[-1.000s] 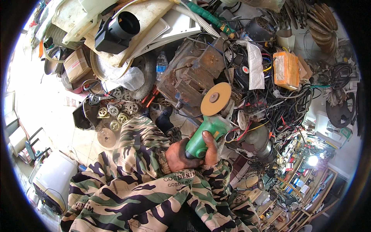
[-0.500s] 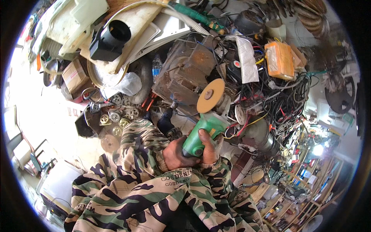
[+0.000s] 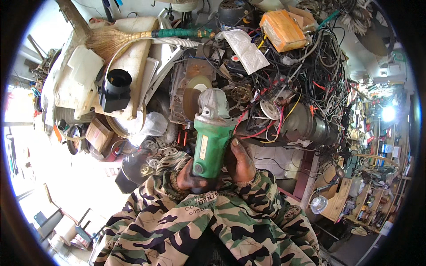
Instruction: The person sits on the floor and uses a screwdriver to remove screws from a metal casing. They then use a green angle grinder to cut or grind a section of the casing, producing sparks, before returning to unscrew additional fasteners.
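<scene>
My left hand (image 3: 186, 177) is closed round the dark lower end of a green angle grinder (image 3: 207, 146), low in the middle of my view. My right hand (image 3: 239, 162) grips its right side, thumb up along the body, the other fingers mostly hidden. The silver gear head (image 3: 213, 99) points away from me, with a tan disc (image 3: 193, 91) on its left. Beyond the disc lies a rusty metal machine (image 3: 197, 66). Camouflage sleeves cover both forearms.
Tangled cables (image 3: 319, 66) and an orange box (image 3: 284, 31) crowd the back right. Plastic panels (image 3: 84, 66), a straw broom (image 3: 106, 42) and a black fitting (image 3: 115, 91) are piled at the back left. A cluttered wooden shelf (image 3: 372, 199) stands on the right.
The grinder has turned more upright, its disc swung from facing me to tilted at the left of the gear head. My view has shifted, with the surrounding pile appearing higher.
</scene>
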A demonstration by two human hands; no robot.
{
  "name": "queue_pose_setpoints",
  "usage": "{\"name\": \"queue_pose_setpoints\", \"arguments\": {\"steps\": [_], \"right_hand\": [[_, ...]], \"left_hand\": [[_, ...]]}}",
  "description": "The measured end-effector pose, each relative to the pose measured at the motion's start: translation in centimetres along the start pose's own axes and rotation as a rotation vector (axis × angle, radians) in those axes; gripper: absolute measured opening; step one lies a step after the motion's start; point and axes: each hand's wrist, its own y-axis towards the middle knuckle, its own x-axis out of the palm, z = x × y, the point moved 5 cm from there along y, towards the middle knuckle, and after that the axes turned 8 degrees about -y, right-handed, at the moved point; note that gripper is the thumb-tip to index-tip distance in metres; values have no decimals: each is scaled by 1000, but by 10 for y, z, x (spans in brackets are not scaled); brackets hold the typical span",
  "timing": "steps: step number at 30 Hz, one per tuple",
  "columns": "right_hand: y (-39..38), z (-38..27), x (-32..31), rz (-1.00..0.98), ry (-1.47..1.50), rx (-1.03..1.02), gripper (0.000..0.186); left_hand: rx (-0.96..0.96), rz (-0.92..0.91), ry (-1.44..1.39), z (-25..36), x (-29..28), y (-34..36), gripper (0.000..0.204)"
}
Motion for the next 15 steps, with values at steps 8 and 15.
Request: {"name": "queue_pose_setpoints", "arguments": {"steps": [8,15], "right_hand": [[-5,35,-19,-35,195,7,33],[-6,26,-36,-97,249,34,39]], "left_hand": [[16,-80,-7,-1,7,2,78],[-10,-33,35,-11,20,15,81]]}}
